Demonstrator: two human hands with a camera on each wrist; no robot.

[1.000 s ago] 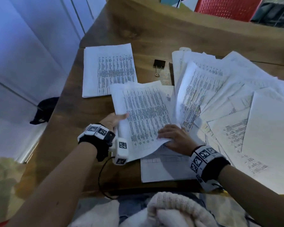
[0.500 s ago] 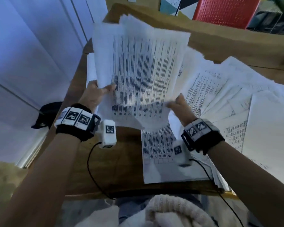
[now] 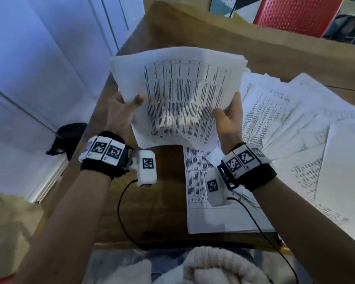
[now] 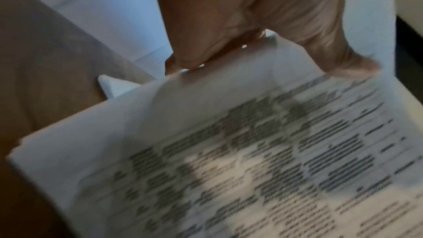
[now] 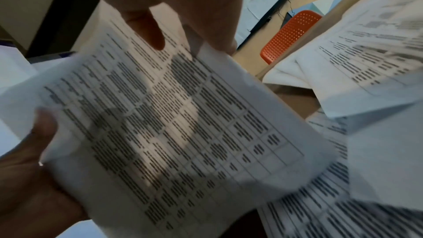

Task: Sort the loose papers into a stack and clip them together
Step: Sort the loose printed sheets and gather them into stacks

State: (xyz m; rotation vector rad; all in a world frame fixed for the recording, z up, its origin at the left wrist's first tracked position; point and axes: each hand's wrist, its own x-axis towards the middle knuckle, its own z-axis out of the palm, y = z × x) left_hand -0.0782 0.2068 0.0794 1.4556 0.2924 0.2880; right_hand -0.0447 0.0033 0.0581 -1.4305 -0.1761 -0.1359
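Sheaf [image 3: 178, 99] now lower (hands [image 3: 119, 113] gripping)

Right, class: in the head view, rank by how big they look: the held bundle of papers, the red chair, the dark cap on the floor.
1. The held bundle of papers, gripped by the left hand and right hand; being nearest the camera inflates it.
2. The red chair, only partly in frame.
3. The dark cap.
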